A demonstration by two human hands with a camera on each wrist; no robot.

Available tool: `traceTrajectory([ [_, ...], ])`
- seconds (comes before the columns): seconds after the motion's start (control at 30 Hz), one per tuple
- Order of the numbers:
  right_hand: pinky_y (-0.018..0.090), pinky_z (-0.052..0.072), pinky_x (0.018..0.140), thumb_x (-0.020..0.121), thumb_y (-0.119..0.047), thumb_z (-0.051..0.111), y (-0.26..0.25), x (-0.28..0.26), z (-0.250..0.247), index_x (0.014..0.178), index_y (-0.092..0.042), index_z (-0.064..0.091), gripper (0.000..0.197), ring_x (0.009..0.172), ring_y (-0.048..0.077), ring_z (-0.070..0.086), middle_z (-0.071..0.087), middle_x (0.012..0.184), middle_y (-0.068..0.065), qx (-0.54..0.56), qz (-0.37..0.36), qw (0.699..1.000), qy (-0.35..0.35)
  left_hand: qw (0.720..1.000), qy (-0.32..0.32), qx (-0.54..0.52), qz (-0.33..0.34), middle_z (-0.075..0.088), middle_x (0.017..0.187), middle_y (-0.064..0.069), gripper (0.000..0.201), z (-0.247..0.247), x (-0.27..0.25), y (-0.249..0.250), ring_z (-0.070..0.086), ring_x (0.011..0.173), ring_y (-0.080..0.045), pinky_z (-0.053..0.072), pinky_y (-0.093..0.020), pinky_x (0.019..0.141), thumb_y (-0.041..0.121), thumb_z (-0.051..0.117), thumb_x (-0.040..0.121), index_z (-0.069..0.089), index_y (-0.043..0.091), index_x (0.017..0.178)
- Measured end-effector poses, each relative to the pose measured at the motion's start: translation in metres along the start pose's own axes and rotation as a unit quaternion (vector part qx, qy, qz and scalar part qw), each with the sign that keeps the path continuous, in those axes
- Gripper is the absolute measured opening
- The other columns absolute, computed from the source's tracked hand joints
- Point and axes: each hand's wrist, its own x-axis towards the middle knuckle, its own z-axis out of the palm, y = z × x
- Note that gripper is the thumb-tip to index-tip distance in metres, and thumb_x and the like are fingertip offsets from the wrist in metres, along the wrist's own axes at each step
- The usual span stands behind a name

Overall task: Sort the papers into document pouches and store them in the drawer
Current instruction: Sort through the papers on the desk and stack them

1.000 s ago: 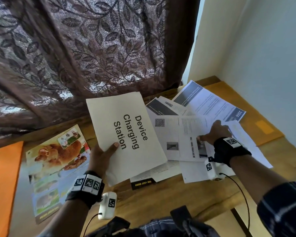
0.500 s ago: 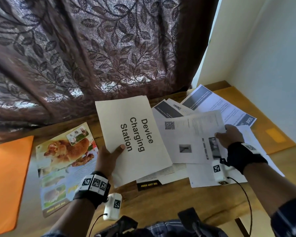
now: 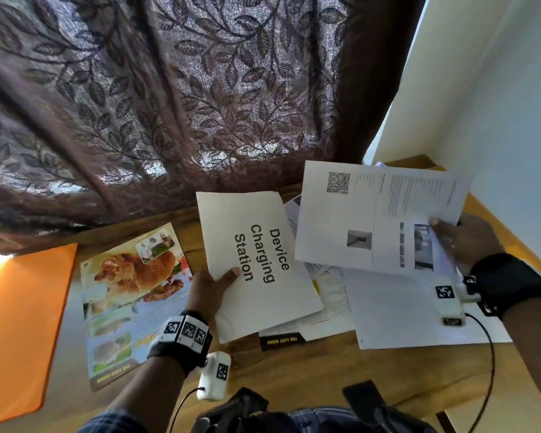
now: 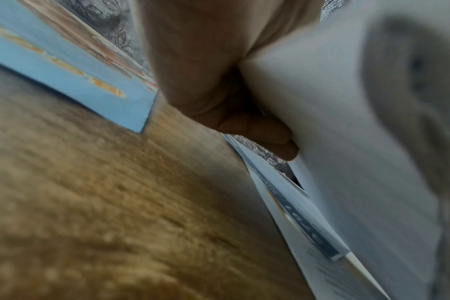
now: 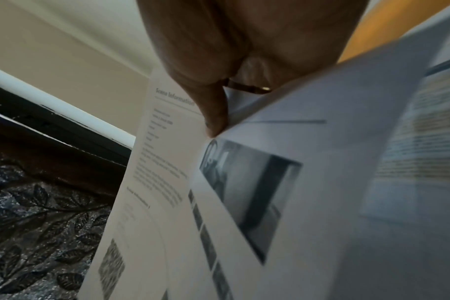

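Observation:
My left hand (image 3: 214, 284) grips the lower left edge of a cream sheet printed "Device Charging Station" (image 3: 256, 264), thumb on top, holding it above the wooden desk (image 3: 341, 370). In the left wrist view the curled fingers (image 4: 257, 130) lie under that cream sheet (image 4: 334, 142). My right hand (image 3: 459, 239) pinches a white printed sheet with a QR code (image 3: 372, 214) by its right edge and holds it lifted off the pile. The right wrist view shows the thumb (image 5: 213, 109) on this printed sheet (image 5: 167, 172). More loose papers (image 3: 403, 307) lie beneath both sheets.
A colourful dog brochure (image 3: 128, 295) lies at the left of the desk, beside an orange pouch (image 3: 19, 323). Another orange pouch (image 3: 481, 210) peeks out at the right under the papers. A brown leaf-patterned curtain (image 3: 185, 89) hangs behind, with a white wall (image 3: 497, 104) to the right.
My right hand has picked the QR-code sheet up off the pile and raised it. The left hand keeps holding the cream sheet in about the same place.

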Motion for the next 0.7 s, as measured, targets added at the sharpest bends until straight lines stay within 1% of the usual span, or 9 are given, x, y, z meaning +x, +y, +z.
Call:
traceTrajectory([
  [0.1,0.042,0.052,0.089,0.093,-0.022,0.066,-0.008,-0.004,0.005,0.109,-0.016,0.07,0.017,0.101,0.029,0.066,0.07,0.111,0.008,0.019,-0.026,0.999,-0.034,1.0,-0.021,0.013,-0.008,0.078,0.104,0.001,0.023,0.0,0.001,-0.001,0.075,0.091,-0.022,0.06,-0.052,0.083,0.028,0.075,0.087,0.067,0.025,0.109],
  [0.17,0.038,0.052,0.085,0.093,-0.013,0.065,-0.019,-0.003,0.009,0.105,-0.011,0.07,0.013,0.096,0.028,0.067,0.071,0.111,0.009,0.053,-0.032,0.997,-0.044,1.0,-0.025,0.016,-0.007,0.078,0.103,0.0,0.025,0.0,-0.001,-0.001,0.076,0.09,-0.022,0.061,-0.052,0.083,0.026,0.073,0.089,0.068,0.022,0.112],
  [0.23,0.039,0.052,0.084,0.091,-0.007,0.066,-0.028,0.001,0.015,0.101,-0.011,0.072,0.012,0.093,0.028,0.067,0.072,0.107,0.008,0.071,-0.036,0.994,-0.072,0.999,-0.031,0.017,-0.002,0.078,0.103,-0.002,0.024,0.001,-0.003,0.001,0.076,0.089,-0.023,0.061,-0.052,0.082,0.026,0.07,0.091,0.068,0.017,0.114],
  [0.3,0.036,0.05,0.077,0.09,-0.008,0.068,-0.041,0.005,0.026,0.097,-0.008,0.072,0.008,0.085,0.025,0.064,0.071,0.101,0.009,-0.024,-0.067,0.99,-0.124,0.999,-0.035,0.022,-0.004,0.078,0.101,-0.003,0.023,0.001,-0.004,0.003,0.076,0.087,-0.023,0.061,-0.051,0.081,0.03,0.066,0.095,0.067,0.015,0.113],
  [0.37,0.036,0.047,0.081,0.09,-0.012,0.069,-0.052,0.01,0.042,0.105,-0.001,0.071,0.018,0.091,0.027,0.064,0.07,0.104,0.012,-0.149,-0.112,0.965,-0.184,0.999,-0.044,0.023,-0.004,0.078,0.101,-0.005,0.025,0.003,-0.005,0.005,0.076,0.086,-0.024,0.061,-0.05,0.08,0.035,0.058,0.099,0.067,0.015,0.111],
  [0.43,0.034,0.043,0.081,0.092,-0.017,0.068,-0.065,0.012,0.062,0.108,0.001,0.069,0.024,0.095,0.027,0.062,0.069,0.109,0.013,-0.215,-0.152,0.936,-0.236,0.998,-0.063,0.017,0.0,0.077,0.104,-0.006,0.032,0.005,-0.007,0.008,0.075,0.091,-0.027,0.06,-0.052,0.083,0.041,0.052,0.101,0.067,0.015,0.113],
  [0.53,0.036,0.045,0.083,0.092,-0.023,0.069,-0.08,0.014,0.093,0.11,-0.002,0.068,0.028,0.1,0.03,0.063,0.069,0.114,0.016,-0.26,-0.18,0.91,-0.267,0.997,-0.078,0.027,0.006,0.077,0.106,-0.007,0.051,0.008,-0.009,0.009,0.074,0.095,-0.029,0.058,-0.054,0.086,0.057,0.048,0.095,0.069,0.014,0.113],
  [0.63,0.037,0.046,0.087,0.089,-0.023,0.071,-0.101,0.01,0.124,0.109,-0.002,0.068,0.028,0.107,0.033,0.061,0.067,0.113,0.016,-0.272,-0.21,0.897,-0.28,0.996,-0.081,0.039,0.003,0.077,0.101,-0.01,0.069,0.011,-0.011,0.005,0.074,0.092,-0.03,0.058,-0.054,0.084,0.074,0.055,0.084,0.069,0.011,0.109],
  [0.7,0.032,0.039,0.081,0.089,-0.023,0.071,-0.114,0.008,0.144,0.106,0.001,0.067,0.029,0.109,0.034,0.059,0.064,0.115,0.019,-0.284,-0.223,0.887,-0.289,0.995,-0.093,0.037,0.0,0.077,0.099,-0.01,0.064,0.014,-0.015,0.007,0.075,0.09,-0.03,0.06,-0.05,0.081,0.067,0.061,0.085,0.068,0.008,0.11],
])
